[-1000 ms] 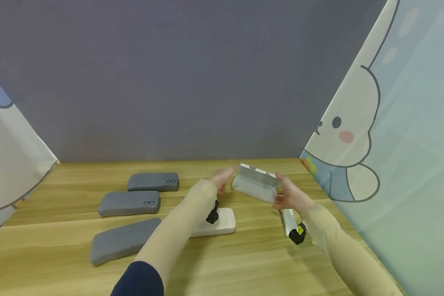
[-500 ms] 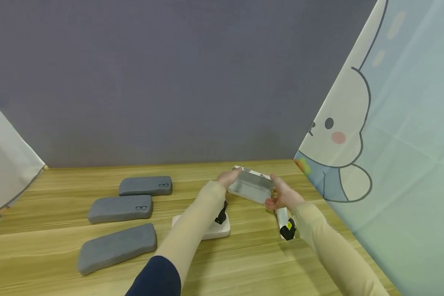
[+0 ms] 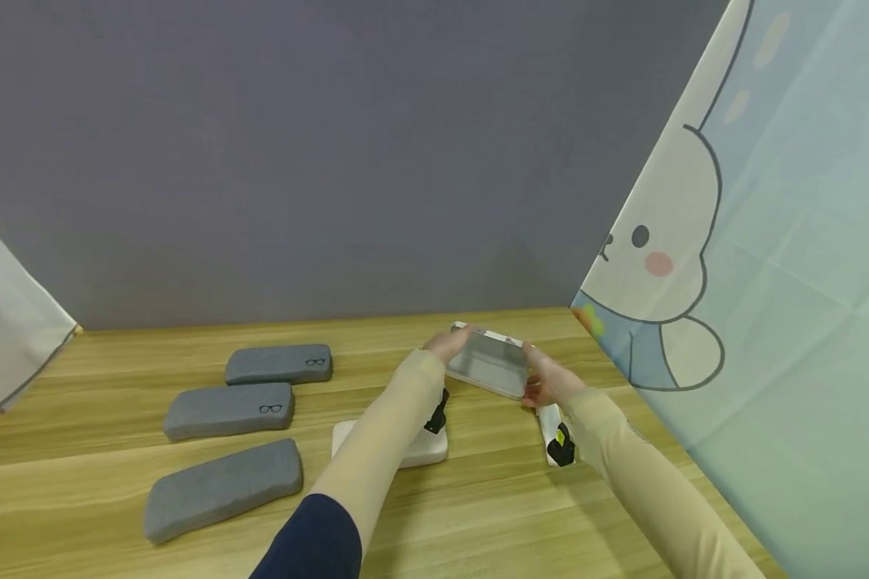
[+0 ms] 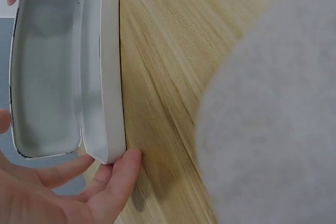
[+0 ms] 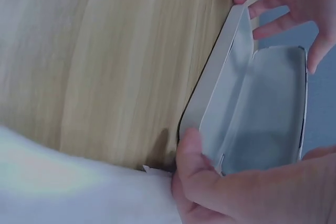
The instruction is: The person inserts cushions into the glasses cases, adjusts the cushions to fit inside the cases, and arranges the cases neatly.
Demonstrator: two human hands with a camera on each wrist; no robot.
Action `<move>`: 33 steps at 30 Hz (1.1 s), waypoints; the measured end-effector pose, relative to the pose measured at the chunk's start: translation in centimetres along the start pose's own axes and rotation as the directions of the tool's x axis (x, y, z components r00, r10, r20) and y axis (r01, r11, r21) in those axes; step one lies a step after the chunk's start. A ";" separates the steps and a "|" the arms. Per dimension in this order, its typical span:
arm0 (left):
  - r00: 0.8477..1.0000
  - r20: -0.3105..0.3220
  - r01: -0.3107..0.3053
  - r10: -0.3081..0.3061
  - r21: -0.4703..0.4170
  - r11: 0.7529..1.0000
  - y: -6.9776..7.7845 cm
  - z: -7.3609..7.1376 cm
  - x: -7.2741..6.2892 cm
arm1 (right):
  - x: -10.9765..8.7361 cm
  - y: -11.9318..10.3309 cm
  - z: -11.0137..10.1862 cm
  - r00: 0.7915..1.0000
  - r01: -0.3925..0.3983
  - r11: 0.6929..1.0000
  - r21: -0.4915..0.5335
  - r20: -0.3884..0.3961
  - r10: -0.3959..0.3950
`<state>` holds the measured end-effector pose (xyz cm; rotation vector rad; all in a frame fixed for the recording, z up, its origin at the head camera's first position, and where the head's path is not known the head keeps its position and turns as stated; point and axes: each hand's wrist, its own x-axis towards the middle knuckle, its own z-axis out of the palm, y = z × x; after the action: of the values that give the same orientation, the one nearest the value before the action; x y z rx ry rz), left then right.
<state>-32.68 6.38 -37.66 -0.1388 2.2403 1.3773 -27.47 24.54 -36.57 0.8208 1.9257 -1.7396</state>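
Note:
An unfolded glasses case [image 3: 488, 363], pale outside with a grey lining, lies toward the back right of the table, its lid raised. At its left end is my left hand [image 3: 447, 346]; in the left wrist view the fingers [image 4: 123, 174] reach fairly straight against the base's end, with the thumb by the lid's edge. My right hand [image 3: 550, 379] holds the opposite end. In the right wrist view a bent finger [image 5: 190, 148] presses the base's corner, while the rest of that hand partly covers the lid's near end.
Several grey glasses cases [image 3: 224, 489] lie at the left, two with a spectacles print. A white case [image 3: 426, 450] sits under the left forearm, partly hidden. Another narrow white object [image 3: 548, 422] is beneath the right wrist. A grey wall [image 3: 333, 161] and printed cloth [image 3: 782, 322] bound the table.
My left hand has come right, up against the case's left end, and covers part of it. The right hand stays at the other end. The head view has shifted slightly right.

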 end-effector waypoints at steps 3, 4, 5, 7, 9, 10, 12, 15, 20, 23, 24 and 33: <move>1.000 0.007 0.003 -0.003 0.000 1.000 0.1 0.0 0.0 | 0.0 0.0 -0.2 1.000 0.009 1.000 -0.014 0.004 -0.009; 1.000 0.008 0.003 -0.003 0.001 1.000 0.0 0.1 0.0 | 0.0 0.1 -0.2 1.000 0.012 1.000 -0.018 0.008 -0.012; 1.000 0.009 0.001 -0.002 0.003 1.000 0.0 0.1 0.0 | 0.0 0.1 -0.2 1.000 0.011 1.000 -0.017 0.009 -0.011; 1.000 0.014 -0.005 0.005 0.001 1.000 -0.1 0.1 0.3 | -0.1 0.1 -0.1 1.000 0.013 1.000 -0.005 0.011 -0.013; 1.000 0.022 -0.016 0.017 -0.015 1.000 -0.2 0.1 0.7 | -0.2 0.1 -0.1 1.000 0.011 1.000 0.008 0.004 -0.011; 0.999 0.028 -0.021 0.021 -0.030 0.999 -0.2 0.0 0.9 | -0.2 0.1 -0.1 1.000 0.014 1.000 0.012 0.006 -0.014; 0.999 0.038 -0.032 0.034 -0.064 0.997 -0.3 -0.1 1.2 | -0.3 0.1 -0.1 1.000 0.020 1.000 0.020 0.007 -0.021; 0.996 0.067 -0.046 0.055 -0.116 0.992 -0.4 -0.1 1.4 | -0.2 0.1 -0.1 0.999 0.038 0.999 0.008 0.008 -0.038; 0.999 0.041 -0.023 0.028 -0.122 0.992 -1.1 -0.6 1.4 | 0.0 0.4 1.0 0.999 0.026 1.000 -0.013 0.034 -0.025; 1.000 0.010 0.007 -0.006 -0.124 0.992 -1.9 -1.1 1.2 | 0.4 0.7 1.8 0.999 0.004 1.000 -0.016 0.051 -0.003; 1.000 0.009 0.011 -0.010 -0.130 0.991 -2.1 -1.3 1.2 | 0.5 0.8 2.0 0.999 0.003 1.000 -0.013 0.049 -0.003; 0.999 0.027 0.045 -0.043 -0.074 0.996 -2.3 -3.9 -0.6 | 0.0 0.2 2.9 0.993 0.063 0.997 -0.054 0.102 -0.057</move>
<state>-32.84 1.82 -37.84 -0.1939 2.1531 1.4325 -27.58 21.69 -37.13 0.6486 1.9419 -1.7182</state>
